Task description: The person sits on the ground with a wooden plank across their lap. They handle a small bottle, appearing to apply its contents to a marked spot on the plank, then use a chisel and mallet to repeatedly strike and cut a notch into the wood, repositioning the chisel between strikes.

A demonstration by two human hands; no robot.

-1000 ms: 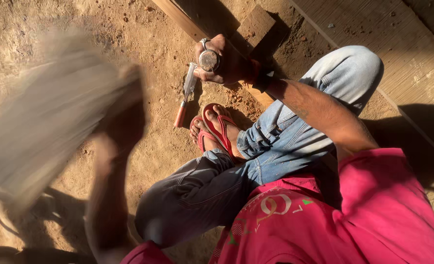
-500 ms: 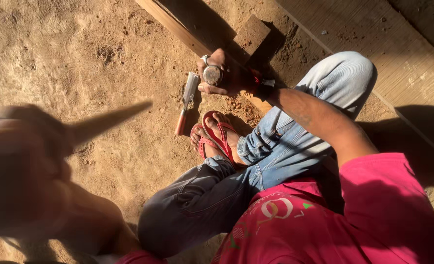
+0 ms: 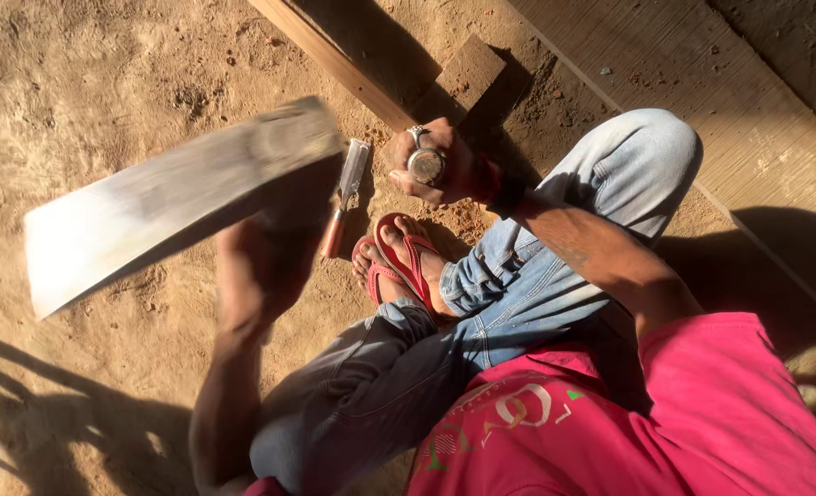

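Note:
My left hand [image 3: 275,241] grips a flat, pale wooden slab [image 3: 164,207] by one end; it is motion-blurred and held up above the dirt, left of my right hand. My right hand [image 3: 445,170], with a ring on one finger, is closed around an upright tool with a round metal top [image 3: 425,165], set beside a wooden beam [image 3: 330,55]. A chisel with a reddish-brown handle [image 3: 345,193] lies on the ground between the two hands. My feet in red flip-flops [image 3: 399,262] rest just below the right hand.
A short wood block [image 3: 470,69] leans by the beam. A broad wooden plank [image 3: 702,101] runs along the upper right. Sandy dirt ground [image 3: 105,83] with scattered wood chips lies to the left. My jeans-clad legs [image 3: 537,276] are folded in the middle.
The wooden slab in my left hand has swung: blurred and near the camera first, then low and edge-on at the left, now raised toward the right hand. The right hand stayed put.

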